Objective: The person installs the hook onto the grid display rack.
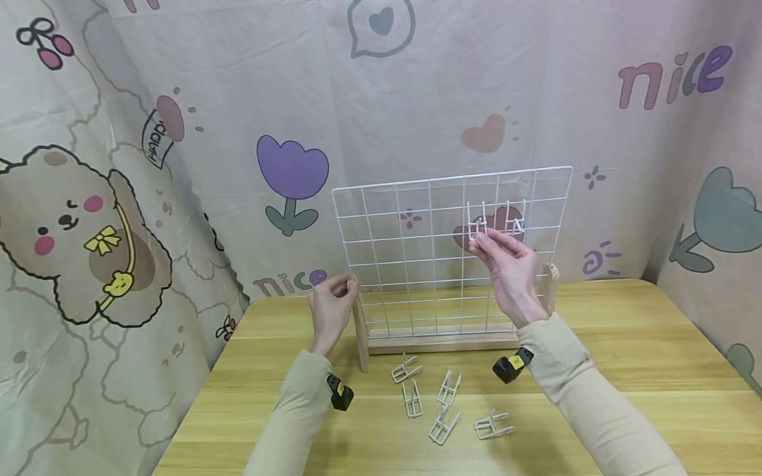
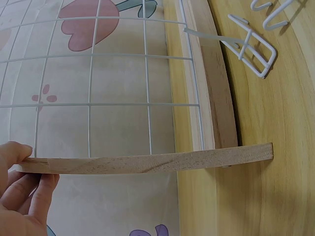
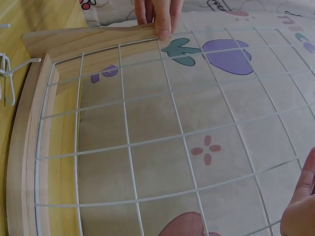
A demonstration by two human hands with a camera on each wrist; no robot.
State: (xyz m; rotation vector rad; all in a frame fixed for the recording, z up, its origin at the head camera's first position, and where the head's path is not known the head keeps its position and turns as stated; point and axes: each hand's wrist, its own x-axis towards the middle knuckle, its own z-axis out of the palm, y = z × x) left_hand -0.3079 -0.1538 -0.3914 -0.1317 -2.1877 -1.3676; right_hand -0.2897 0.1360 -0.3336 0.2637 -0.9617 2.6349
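A white wire grid panel (image 1: 417, 261) stands upright in a wooden stand. My left hand (image 1: 334, 306) pinches the upper end of the stand's left wooden post (image 2: 147, 163), thumb on one side and fingers on the other. At the panel's upper right, my right hand (image 1: 511, 268) pinches the lower part of a white double-prong hook (image 1: 478, 220) against the wires. Beside it, a second white hook (image 1: 515, 219) is on the grid. In the right wrist view only part of the right hand (image 3: 300, 196) shows, and its hook is out of sight.
Several loose white hooks (image 1: 412, 400) lie on the wooden table (image 1: 235, 432) in front of the stand's base bar (image 1: 441, 342). The right post (image 1: 550, 287) is partly behind my right wrist. A patterned cloth (image 1: 383, 102) hangs behind the table.
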